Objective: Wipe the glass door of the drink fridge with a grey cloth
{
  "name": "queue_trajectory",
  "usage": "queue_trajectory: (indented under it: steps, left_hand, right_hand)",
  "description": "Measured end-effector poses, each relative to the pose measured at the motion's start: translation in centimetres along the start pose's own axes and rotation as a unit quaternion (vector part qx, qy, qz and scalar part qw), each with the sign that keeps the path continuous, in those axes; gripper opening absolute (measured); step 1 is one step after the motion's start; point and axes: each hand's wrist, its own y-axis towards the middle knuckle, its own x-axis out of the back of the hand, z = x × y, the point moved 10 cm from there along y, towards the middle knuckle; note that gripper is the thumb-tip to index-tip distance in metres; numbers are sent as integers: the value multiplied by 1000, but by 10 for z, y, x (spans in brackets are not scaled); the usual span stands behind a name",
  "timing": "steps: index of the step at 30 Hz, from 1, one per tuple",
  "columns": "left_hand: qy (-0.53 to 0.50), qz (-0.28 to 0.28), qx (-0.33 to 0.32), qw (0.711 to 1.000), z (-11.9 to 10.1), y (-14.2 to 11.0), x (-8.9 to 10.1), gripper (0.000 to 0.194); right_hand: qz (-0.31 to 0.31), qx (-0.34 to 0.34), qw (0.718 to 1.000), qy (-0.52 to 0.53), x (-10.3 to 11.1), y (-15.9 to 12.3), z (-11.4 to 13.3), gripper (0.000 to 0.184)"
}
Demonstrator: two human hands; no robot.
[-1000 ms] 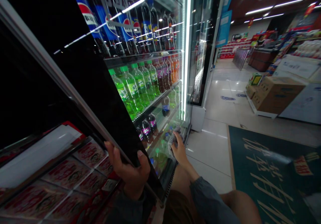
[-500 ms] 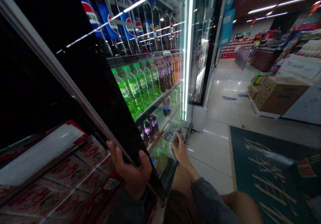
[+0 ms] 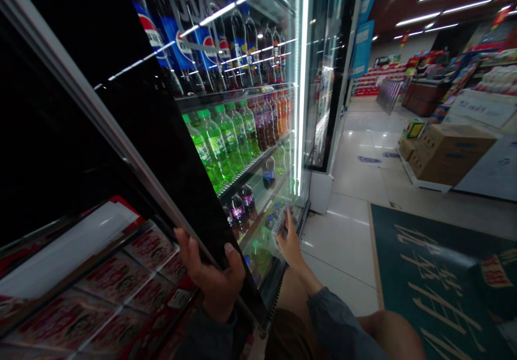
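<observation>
I crouch at a lit drinks cooler. My left hand (image 3: pixel 212 279) is closed round the edge of the dark cooler door (image 3: pixel 161 150), thumb on the near side, fingers on the far side. My right hand (image 3: pixel 290 240) reaches into the bottom shelf and grips a grey patterned cloth (image 3: pixel 281 221) against the shelf front. Green bottles (image 3: pixel 220 142) stand on the middle shelf. Dark cola bottles (image 3: pixel 202 53) line the top shelf, purple-labelled bottles (image 3: pixel 242 204) stand lower down. My knee (image 3: pixel 388 333) shows at the bottom.
Red packaged goods (image 3: pixel 109 279) lie in a case at lower left. A dark green floor mat (image 3: pixel 440 279) with pale lettering covers the floor on the right. Cardboard boxes (image 3: pixel 448 150) sit by a display. A second cooler (image 3: pixel 331 80) stands beyond, store shelves far back.
My right hand and the cloth shifted slightly up along the bottom shelf front. The view turned a little. My left hand keeps its grip on the door edge.
</observation>
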Motion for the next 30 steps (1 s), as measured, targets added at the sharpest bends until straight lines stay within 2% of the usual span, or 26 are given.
queue_trajectory:
  steps: [5, 10, 17, 22, 27, 30]
  left_hand:
    - [15, 3, 1, 1000, -4, 3, 1, 100]
    - [3, 9, 15, 1000, -2, 0, 0, 100]
    - [-10, 8, 24, 1000, 1, -3, -1, 96]
    - [-10, 3, 11, 1000, -3, 2, 0, 96]
    - [-12, 1, 10, 1000, -4, 3, 0, 96]
    - [-5, 0, 4, 1000, -4, 2, 0, 94]
  right_hand:
    - [7, -2, 1000, 7, -3, -5, 1, 77]
    - [15, -23, 1000, 6, 11, 8, -4, 70]
    - [33, -11, 999, 11, 17, 12, 13, 47]
    - [18, -19, 999, 24, 24, 16, 5, 62]
    - [17, 3, 999, 28, 24, 18, 4, 50]
    - [9, 9, 1000, 28, 23, 19, 5, 50]
